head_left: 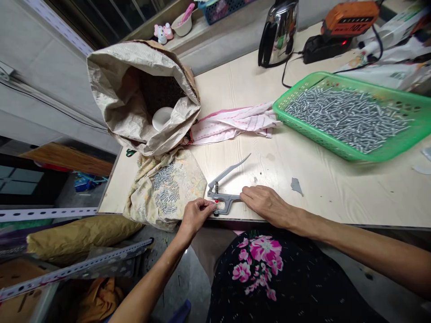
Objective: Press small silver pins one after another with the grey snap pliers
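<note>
A grey pair of snap-fastener pliers [226, 200] lies near the table's front edge, its upper handle raised and a dark spring by the hinge. My right hand [266, 202] is closed around the end of the lower handle. At the jaw, beside a small red part, my left hand [199, 215] pinches with thumb and fingertips. What it holds is too small to make out. Left of that hand, several small metal pins [165, 190] lie on a yellowish patterned cloth [188, 172].
A green basket [311, 141] of metal pins stands at the right. A large open sack [114, 89] with a white round thing inside stands at back left. Between them lies a pink-and-white towel [232, 125]. Behind are a kettle [281, 33] and an orange battery [352, 18] on a charger.
</note>
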`<action>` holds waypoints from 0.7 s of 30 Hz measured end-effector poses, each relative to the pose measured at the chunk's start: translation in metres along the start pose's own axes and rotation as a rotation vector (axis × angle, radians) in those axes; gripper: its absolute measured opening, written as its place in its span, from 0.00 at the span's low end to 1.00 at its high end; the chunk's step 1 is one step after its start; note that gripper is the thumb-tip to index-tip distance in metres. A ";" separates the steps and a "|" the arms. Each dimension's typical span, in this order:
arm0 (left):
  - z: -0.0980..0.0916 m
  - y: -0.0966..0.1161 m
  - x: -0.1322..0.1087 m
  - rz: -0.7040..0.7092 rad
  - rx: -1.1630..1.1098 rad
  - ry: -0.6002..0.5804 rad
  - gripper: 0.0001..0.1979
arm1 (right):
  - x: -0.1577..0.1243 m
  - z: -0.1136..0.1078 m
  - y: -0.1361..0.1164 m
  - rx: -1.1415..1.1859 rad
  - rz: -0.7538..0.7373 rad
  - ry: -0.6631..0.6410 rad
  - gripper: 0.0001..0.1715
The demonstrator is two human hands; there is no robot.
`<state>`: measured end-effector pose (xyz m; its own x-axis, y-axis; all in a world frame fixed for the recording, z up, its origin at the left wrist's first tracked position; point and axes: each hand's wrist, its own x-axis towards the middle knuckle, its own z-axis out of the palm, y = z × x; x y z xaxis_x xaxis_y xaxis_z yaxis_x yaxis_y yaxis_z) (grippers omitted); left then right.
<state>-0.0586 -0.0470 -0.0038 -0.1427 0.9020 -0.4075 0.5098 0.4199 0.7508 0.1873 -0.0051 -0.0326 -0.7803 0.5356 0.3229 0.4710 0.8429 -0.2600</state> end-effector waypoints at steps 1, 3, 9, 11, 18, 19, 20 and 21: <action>-0.001 0.000 0.001 0.004 0.025 -0.013 0.18 | 0.001 0.000 0.001 -0.002 -0.002 -0.008 0.14; -0.002 0.001 0.004 0.001 0.087 -0.056 0.19 | 0.002 0.000 0.003 0.003 0.001 -0.030 0.14; -0.005 0.004 0.012 -0.075 0.184 -0.191 0.20 | 0.003 0.002 0.007 0.117 0.008 -0.111 0.10; -0.005 0.005 0.012 -0.085 0.188 -0.182 0.20 | 0.003 0.002 0.008 0.145 0.028 -0.133 0.09; -0.004 0.005 0.008 -0.125 0.159 -0.151 0.20 | 0.007 -0.008 0.029 0.096 0.082 -0.065 0.34; -0.003 0.004 0.007 -0.127 0.150 -0.145 0.20 | 0.009 -0.009 0.035 0.102 0.082 -0.054 0.43; -0.002 0.004 0.007 -0.130 0.140 -0.138 0.20 | 0.011 -0.008 0.042 0.116 0.081 -0.054 0.49; -0.002 0.004 0.006 -0.133 0.130 -0.129 0.20 | 0.013 -0.007 0.048 0.135 0.075 -0.064 0.52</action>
<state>-0.0587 -0.0396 -0.0024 -0.1106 0.8157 -0.5678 0.6003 0.5101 0.6159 0.2023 0.0433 -0.0349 -0.7718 0.5885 0.2406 0.4724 0.7841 -0.4025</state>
